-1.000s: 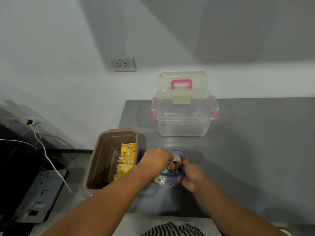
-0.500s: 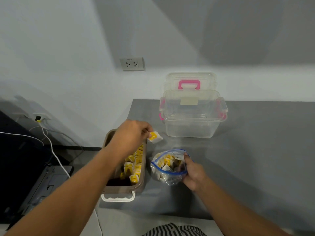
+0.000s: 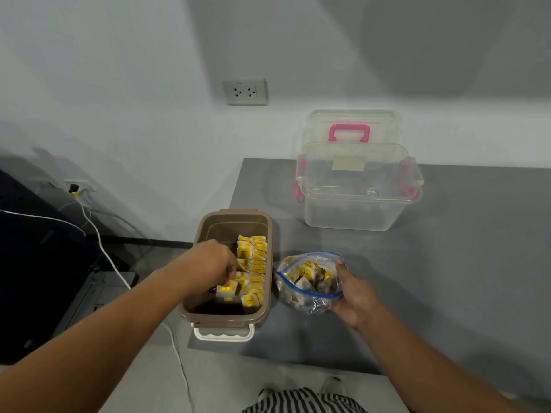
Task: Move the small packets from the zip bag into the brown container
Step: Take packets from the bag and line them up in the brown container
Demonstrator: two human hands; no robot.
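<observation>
Head view: one brown container [image 3: 221, 319], one zip bag [image 3: 308, 302].

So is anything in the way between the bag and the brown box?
No, nothing visible. The brown container has no lid on and sits right beside the zip bag, which the right hand holds open. The left hand is inside it, holding a packet.
</observation>
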